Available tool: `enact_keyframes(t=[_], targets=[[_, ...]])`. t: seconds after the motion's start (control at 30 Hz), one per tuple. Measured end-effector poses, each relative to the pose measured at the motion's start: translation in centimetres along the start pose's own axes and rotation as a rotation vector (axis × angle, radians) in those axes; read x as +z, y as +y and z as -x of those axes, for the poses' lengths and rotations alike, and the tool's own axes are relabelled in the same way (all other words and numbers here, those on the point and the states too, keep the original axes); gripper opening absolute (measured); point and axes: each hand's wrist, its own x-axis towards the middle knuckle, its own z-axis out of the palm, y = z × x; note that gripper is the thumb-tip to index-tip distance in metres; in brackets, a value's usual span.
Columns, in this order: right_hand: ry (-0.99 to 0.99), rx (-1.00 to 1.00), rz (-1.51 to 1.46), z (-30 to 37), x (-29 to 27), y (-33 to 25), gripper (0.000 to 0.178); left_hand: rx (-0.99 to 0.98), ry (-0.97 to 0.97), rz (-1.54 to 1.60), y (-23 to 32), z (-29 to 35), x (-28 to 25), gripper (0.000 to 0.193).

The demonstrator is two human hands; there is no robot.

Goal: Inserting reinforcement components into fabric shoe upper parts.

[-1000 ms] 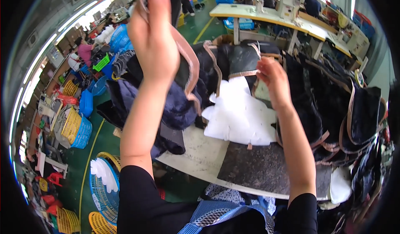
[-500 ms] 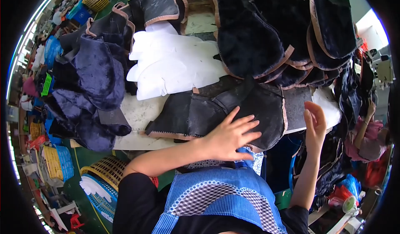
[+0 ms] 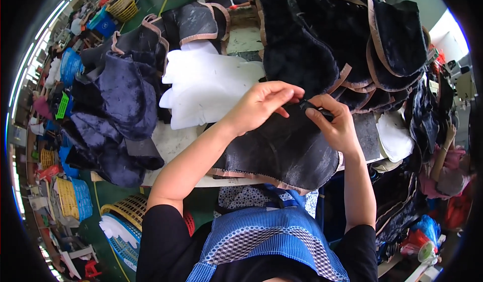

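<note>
A black piece with a matte, scuffed back [image 3: 287, 154] and a brownish trim along its near edge lies at the table's front, before my body. My right hand [image 3: 334, 121] is closed at its far edge, pinching a dark folded bit that appears to belong to it. My left hand [image 3: 264, 103] is just left of that pinch, palm inward. Its fingers stretch toward the dark bit with the thumb apart, and they seem to grip nothing. Whether its fingertips touch the dark bit is hard to tell.
A stack of white scalloped sheets [image 3: 206, 88] lies beyond my left forearm. Dark plush pieces [image 3: 126, 96] heap at the left, and trimmed black plush pieces [image 3: 302, 45] pile at the far right. Baskets [image 3: 128, 209] stand on the floor at left; another person [image 3: 445, 166] works at right.
My left hand has lifted off the black piece and moved up beside my right hand. My right hand has come left and closed on a dark bit. The black piece has shifted nearer and turned.
</note>
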Motion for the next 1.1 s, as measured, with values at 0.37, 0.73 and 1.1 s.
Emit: enact_keyframes(t=[0.37,0.73,1.1], targets=[[0.185,-0.043,0.125,1.1,-0.7,0.6,0.018,0.371,0.093,-0.474,-1.2,-2.4,3.5,0.011],[0.416,0.110,0.613,15.1,-9.4,6.1,0.023,0.678,0.162,-0.997,-1.3,-4.0,5.4,0.043],[0.616,0.688,0.455,17.4,-26.6,15.5,0.053,0.620,-0.555,-1.007,-7.7,-14.0,21.8,0.030]])
